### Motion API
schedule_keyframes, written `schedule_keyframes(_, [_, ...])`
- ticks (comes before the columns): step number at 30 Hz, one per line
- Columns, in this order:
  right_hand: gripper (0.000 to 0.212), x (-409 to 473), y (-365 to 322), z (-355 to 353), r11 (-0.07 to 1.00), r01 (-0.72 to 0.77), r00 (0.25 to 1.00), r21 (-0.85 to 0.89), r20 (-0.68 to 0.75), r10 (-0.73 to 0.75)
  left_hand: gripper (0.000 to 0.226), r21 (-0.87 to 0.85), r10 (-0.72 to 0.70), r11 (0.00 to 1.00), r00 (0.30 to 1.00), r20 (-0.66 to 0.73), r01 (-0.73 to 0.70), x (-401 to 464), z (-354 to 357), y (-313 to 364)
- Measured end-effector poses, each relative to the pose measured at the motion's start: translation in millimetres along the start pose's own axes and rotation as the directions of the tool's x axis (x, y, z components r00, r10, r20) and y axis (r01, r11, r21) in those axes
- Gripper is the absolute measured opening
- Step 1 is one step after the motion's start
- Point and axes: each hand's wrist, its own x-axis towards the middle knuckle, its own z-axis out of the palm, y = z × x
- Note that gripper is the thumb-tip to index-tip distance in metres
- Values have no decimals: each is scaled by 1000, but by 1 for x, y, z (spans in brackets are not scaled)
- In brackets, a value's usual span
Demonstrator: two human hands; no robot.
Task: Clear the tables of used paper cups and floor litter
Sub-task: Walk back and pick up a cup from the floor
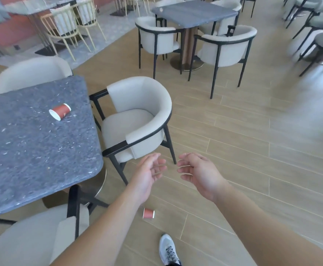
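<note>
A red paper cup (60, 111) lies sideways on the speckled table (32, 150); another cup (148, 213) lies on the wood floor (233, 150).

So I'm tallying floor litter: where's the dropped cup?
In the head view, the red paper cup lies on its side on the wooden floor, low centre, beyond the grey shoe.

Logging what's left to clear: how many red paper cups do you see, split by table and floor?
On the table: 1, the tipped cup on the near table
On the floor: 1, the tipped cup on the floor
Held in hands: 0
Total: 2
</note>
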Motion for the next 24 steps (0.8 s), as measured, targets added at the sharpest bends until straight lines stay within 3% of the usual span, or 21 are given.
schedule_keyframes(9, [31, 85, -23, 76, 993, -42, 990, -111, 126, 56, 23, -107, 8, 994, 994, -107, -20, 68, -60, 46])
schedule_keyframes(12, [34, 103, -20, 101, 982, -64, 979, -178, 181, 97, 23, -140, 3, 990, 985, -171, -27, 75, -86, 45])
schedule_keyframes(17, [19, 126, -16, 135, 962, -92, 948, -258, 273, 164, 26, -197, -4, 979, 959, -285, -54, 78, -121, 46])
schedule_keyframes(24, [15, 157, -4, 150, 927, -141, 893, -348, 360, 271, 32, -239, -33, 968, 912, -410, -72, 78, -133, 27])
